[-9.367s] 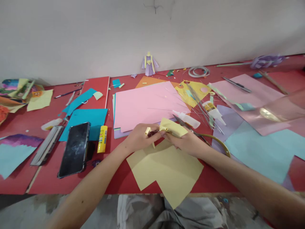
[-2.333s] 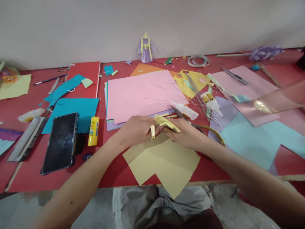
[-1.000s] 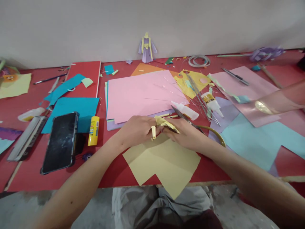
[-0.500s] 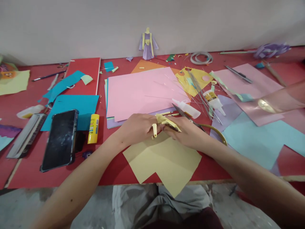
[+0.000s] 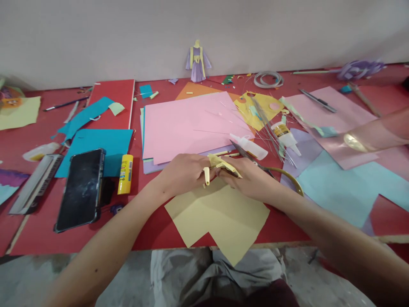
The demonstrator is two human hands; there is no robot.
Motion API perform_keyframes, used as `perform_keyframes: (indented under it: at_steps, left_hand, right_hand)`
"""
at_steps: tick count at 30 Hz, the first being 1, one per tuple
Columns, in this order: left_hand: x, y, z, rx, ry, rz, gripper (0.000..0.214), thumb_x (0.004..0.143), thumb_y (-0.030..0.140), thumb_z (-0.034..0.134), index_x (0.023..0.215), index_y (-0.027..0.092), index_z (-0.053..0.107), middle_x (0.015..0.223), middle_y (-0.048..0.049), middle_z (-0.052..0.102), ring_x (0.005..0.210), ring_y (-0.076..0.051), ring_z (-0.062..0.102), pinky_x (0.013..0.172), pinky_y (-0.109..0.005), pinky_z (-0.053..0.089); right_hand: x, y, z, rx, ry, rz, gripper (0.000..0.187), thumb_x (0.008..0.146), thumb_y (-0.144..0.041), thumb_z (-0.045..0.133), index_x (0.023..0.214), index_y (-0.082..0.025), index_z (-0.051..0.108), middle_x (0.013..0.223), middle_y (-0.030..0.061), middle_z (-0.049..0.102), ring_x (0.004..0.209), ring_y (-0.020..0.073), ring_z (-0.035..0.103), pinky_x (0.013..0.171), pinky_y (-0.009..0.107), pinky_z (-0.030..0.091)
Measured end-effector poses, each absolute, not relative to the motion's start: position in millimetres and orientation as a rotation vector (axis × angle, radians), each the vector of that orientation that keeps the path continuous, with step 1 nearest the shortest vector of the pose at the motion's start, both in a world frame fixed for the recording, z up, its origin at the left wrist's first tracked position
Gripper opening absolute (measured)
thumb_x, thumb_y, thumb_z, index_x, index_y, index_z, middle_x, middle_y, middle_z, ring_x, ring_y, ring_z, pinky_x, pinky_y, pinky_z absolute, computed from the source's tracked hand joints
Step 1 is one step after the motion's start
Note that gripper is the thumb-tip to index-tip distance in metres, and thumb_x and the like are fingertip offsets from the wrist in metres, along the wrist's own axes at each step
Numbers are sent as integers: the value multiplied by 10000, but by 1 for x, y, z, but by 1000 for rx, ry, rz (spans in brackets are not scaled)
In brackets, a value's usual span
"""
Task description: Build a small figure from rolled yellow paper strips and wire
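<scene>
My left hand (image 5: 185, 172) and my right hand (image 5: 244, 175) meet over the table, both closed on a small folded piece of pale yellow paper (image 5: 219, 162). A narrow rolled paper tube (image 5: 207, 175) sticks down from it near my left fingers. My fingertips are partly hidden behind the hands and paper. Beneath them lies a larger pale yellow sheet (image 5: 220, 217), notched at its front edge and reaching past the table edge. Scissors (image 5: 247, 152) with a yellow handle lie beside and partly behind my right hand.
Behind my hands is a stack of pink paper (image 5: 188, 123). A glue stick (image 5: 125, 174) and a phone (image 5: 80, 185) lie left. Glue bottles (image 5: 252, 147), thin wires (image 5: 266, 117) and light blue paper (image 5: 341, 183) lie right. A paper doll (image 5: 197, 64) leans on the wall.
The view has shifted very slightly. Both hands keep nearly the same place and grip on the folded yellow paper.
</scene>
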State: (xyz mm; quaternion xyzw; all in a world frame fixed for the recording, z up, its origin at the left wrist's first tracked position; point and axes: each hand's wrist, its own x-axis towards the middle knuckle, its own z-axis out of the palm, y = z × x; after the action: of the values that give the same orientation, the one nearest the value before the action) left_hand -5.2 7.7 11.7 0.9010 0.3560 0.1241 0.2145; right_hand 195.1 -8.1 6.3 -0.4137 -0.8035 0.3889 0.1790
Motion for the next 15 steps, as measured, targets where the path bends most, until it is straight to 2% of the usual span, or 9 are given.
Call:
perform_keyframes:
  at_steps: [4, 9, 15]
  left_hand:
    - [-6, 8, 10, 2529, 962, 377, 314, 971, 310, 446, 797, 151, 654, 793, -58, 711, 729, -187, 657, 631, -274, 442]
    - [-5, 8, 13, 2517, 954, 392, 267, 965, 293, 454, 837, 164, 649, 796, -41, 708, 698, -168, 641, 617, -259, 431]
    - [-7, 8, 14, 2515, 948, 405, 259, 963, 296, 435, 885, 177, 651, 808, -45, 716, 704, -169, 643, 617, -257, 430]
  right_hand:
    - [195, -8, 6, -1171, -2275, 1077, 116, 816, -92, 482, 855, -169, 559, 802, 39, 623, 711, 159, 559, 661, 257, 381]
    - [194, -8, 8, -1194, -2260, 1101, 140, 825, -86, 495, 900, -175, 574, 761, 15, 629, 626, 137, 529, 623, 243, 373]
    - [193, -8, 8, -1154, -2222, 1073, 98, 863, -122, 496, 792, -179, 535, 667, -12, 569, 569, 114, 486, 570, 228, 337]
